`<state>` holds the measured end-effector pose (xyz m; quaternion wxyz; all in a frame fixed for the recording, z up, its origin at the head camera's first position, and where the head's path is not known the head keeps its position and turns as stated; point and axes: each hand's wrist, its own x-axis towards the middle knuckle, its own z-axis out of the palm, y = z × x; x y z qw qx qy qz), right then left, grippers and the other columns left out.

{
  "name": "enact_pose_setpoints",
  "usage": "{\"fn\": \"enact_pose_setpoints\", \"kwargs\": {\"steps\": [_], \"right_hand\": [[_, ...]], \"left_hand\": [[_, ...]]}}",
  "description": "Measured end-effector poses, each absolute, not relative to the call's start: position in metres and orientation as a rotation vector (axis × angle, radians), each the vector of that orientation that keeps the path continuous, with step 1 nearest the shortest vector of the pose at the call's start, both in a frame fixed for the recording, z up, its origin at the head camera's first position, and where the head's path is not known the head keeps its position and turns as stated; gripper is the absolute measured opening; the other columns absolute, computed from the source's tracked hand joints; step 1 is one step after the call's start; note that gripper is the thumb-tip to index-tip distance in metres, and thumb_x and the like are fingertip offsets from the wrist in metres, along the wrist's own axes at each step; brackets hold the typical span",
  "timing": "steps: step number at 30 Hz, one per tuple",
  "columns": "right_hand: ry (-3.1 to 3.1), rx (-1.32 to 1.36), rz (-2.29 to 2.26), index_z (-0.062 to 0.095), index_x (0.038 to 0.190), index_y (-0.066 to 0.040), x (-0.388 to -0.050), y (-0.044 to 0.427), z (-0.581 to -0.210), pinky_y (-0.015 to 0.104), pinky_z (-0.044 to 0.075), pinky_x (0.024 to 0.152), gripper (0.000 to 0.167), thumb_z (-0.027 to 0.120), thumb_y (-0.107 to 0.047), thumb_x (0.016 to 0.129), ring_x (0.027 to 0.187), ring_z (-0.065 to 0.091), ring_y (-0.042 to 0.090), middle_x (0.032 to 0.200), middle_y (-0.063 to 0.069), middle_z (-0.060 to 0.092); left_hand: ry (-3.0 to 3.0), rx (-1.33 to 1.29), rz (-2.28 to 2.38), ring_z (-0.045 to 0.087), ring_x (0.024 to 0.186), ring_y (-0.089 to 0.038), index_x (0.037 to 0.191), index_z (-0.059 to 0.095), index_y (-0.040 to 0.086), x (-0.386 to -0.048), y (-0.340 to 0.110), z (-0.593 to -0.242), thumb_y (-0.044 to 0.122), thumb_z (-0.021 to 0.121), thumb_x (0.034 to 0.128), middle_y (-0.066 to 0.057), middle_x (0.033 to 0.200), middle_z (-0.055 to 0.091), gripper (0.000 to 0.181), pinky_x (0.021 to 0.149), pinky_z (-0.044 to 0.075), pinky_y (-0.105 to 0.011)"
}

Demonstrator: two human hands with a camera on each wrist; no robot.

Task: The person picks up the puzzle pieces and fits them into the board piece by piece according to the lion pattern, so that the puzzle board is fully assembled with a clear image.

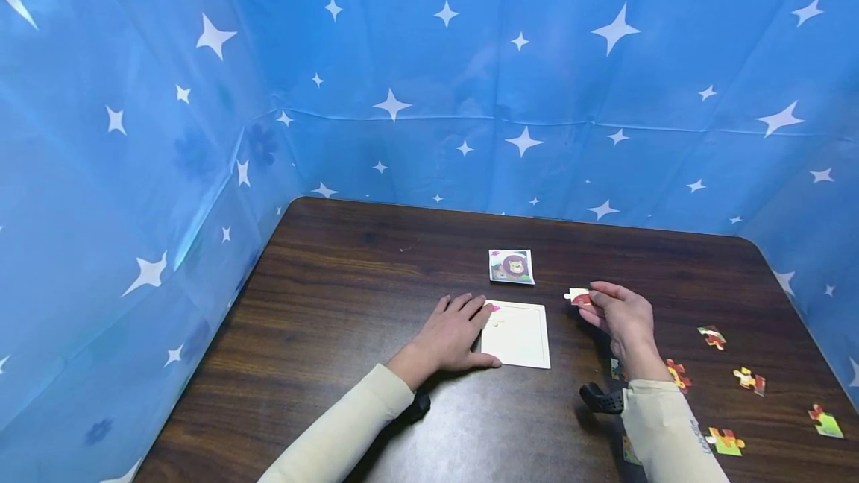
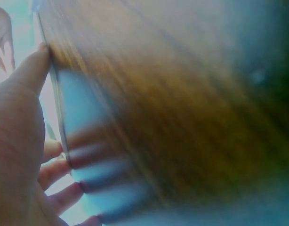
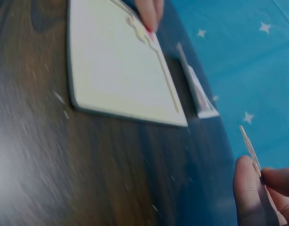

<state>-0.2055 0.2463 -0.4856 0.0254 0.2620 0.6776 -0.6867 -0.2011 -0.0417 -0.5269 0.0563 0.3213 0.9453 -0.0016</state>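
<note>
Board [image 1: 525,343]: flat on the surface [image 1: 362,267].
Left hand [image 1: 452,335]: grip spread — touching the board's left side.
Right hand [image 1: 624,317]: grip pinching puzzle piece [image 1: 578,297], right of board.
Picture card [image 1: 512,267]: just beyond board.
Loose pieces [image 1: 726,442]: scattered — far right.

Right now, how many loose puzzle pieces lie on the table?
7 visible: left of the right arm, an upper piece and a lower piece; right of it, an inner piece, back piece, middle piece, front piece and outer piece. The arm may hide more.
</note>
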Motion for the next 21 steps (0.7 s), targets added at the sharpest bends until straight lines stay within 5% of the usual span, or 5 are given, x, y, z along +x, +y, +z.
{"fn": "enact_pose_setpoints", "kwargs": {"steps": [21], "right_hand": [[2.134,0.737,-2.018,0.061,0.127,0.009,-0.207,0.180,-0.508,0.022,0.061,0.066,0.030,0.058,-0.001,0.099,0.066,0.070,0.006,0.082,0.004,0.068]], "left_hand": [[2.860,0.939,-0.030,0.032,0.152,-0.025,0.161,0.030,0.021,-0.201,-0.041,-0.529,0.083,0.046,0.0876,-0.002,0.165,0.034,0.097,0.122,0.031,-0.054]]}}
